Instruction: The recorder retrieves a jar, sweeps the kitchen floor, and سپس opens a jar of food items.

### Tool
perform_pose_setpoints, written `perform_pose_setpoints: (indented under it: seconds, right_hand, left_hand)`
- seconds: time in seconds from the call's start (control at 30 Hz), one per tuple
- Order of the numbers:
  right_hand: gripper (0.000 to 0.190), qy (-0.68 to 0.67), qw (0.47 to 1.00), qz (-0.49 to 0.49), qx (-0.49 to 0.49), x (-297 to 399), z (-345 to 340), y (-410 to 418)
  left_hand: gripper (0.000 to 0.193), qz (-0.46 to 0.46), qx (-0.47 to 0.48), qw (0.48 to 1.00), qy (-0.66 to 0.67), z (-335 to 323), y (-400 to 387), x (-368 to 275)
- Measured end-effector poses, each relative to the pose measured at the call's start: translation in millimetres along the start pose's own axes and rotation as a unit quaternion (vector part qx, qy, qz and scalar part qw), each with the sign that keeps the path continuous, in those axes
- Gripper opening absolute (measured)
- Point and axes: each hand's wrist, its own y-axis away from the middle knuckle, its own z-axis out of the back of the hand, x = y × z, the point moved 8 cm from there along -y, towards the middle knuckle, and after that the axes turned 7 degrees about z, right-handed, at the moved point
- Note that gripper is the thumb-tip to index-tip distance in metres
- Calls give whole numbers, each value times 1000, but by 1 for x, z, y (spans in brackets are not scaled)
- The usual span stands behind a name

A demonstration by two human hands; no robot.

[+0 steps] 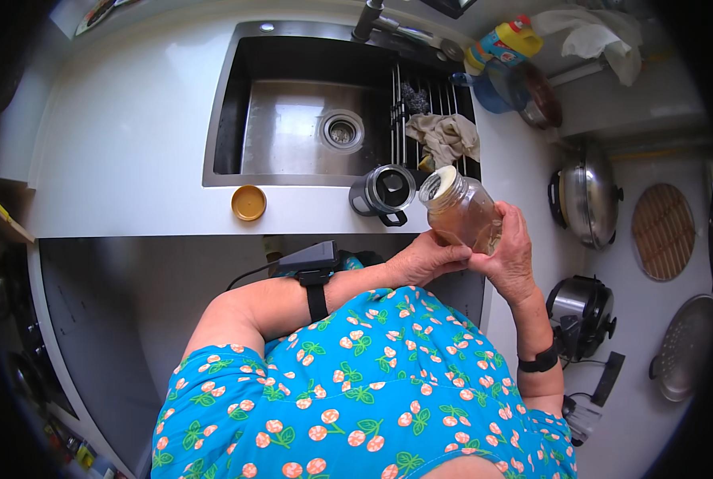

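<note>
Both of my hands hold a clear glass jar point(461, 209) by its lower part, near the counter's front edge. It leans with its uncapped, threaded mouth toward the sink and has brownish contents. Something pale shows at the mouth, too unclear to name. My left hand point(428, 257) supports the base from the left, and my right hand point(508, 248) wraps the right side. Just left of the jar's mouth stands a dark mug point(362, 197) with a clear rim and a black handle, its top uncovered. A gold-coloured jar lid point(248, 202) lies on the counter farther left.
Behind the mug is a steel sink point(290, 132) with a faucet point(368, 21). A crumpled cloth point(446, 138) and a scouring pad point(415, 99) lie on its rack. A yellow bottle point(506, 45), a lidded pan point(590, 197) and an electric cooker point(581, 311) stand to the right.
</note>
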Motion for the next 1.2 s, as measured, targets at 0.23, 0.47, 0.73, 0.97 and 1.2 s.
perform_pose_setpoints:
  seconds: [0.23,0.47,0.73,0.97,1.2]
  right_hand:
    - [69,1,1000,11,13,3,3,-4]
    - [70,11,1000,15,14,4,4,-5]
    - [71,20,999,27,14,7,5,-10]
    - [70,18,999,35,17,7,6,-13]
    - [69,18,999,46,20,9,6,-17]
  left_hand:
    - [61,-10,2,1000,7,-1,-1,-2]
    - [66,-11,8,1000,-4,-2,-2,-3]
    - [65,-30,18,999,-3,0,-4,-3]
    - [63,-41,23,999,-2,-3,-4,-7]
    - [65,-38,29,999,-1,-4,-4,-10]
